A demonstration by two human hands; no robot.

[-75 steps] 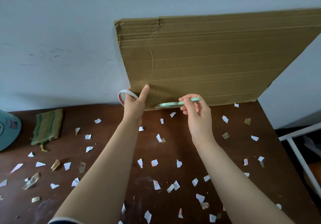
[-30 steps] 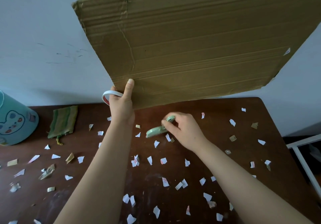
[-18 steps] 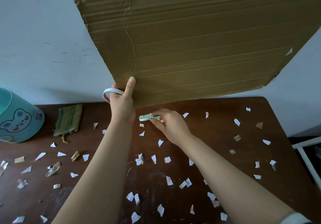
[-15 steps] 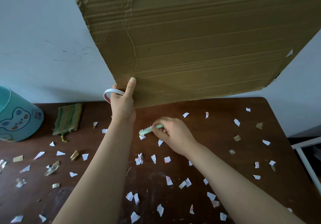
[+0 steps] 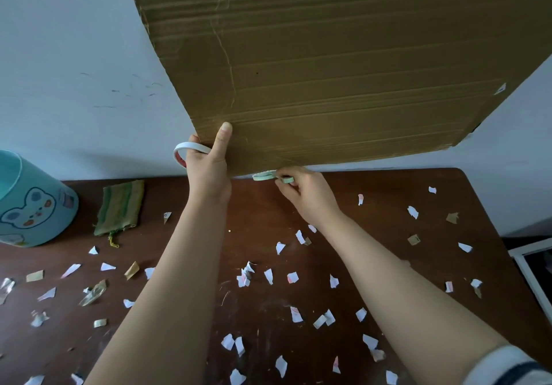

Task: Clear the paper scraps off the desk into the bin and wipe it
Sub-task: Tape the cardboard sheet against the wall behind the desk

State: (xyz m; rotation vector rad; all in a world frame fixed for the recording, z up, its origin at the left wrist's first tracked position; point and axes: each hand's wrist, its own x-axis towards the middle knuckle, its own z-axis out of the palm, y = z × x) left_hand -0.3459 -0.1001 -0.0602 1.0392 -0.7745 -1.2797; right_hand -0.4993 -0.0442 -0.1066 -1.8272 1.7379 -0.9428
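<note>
Several white and tan paper scraps (image 5: 268,275) lie scattered over the dark brown desk (image 5: 382,205). My left hand (image 5: 209,166) grips the lower left corner of a large cardboard sheet (image 5: 343,71), raised off the desk, and also holds a white tape roll (image 5: 186,150) on its fingers. My right hand (image 5: 307,193) pinches a thin green tape roll (image 5: 265,175) just under the cardboard's lower edge. A light blue bin (image 5: 33,202) with a bear picture stands at the far left. A green striped cloth (image 5: 119,205) lies beside it.
The pale wall runs right behind the desk's far edge. A white frame (image 5: 531,277) stands off the desk's right side. The cardboard overhangs the back of the desk.
The cardboard has been lifted up off the desk by my left hand. My right hand moved left and down with the green tape roll, then came back up to the cardboard's lower edge.
</note>
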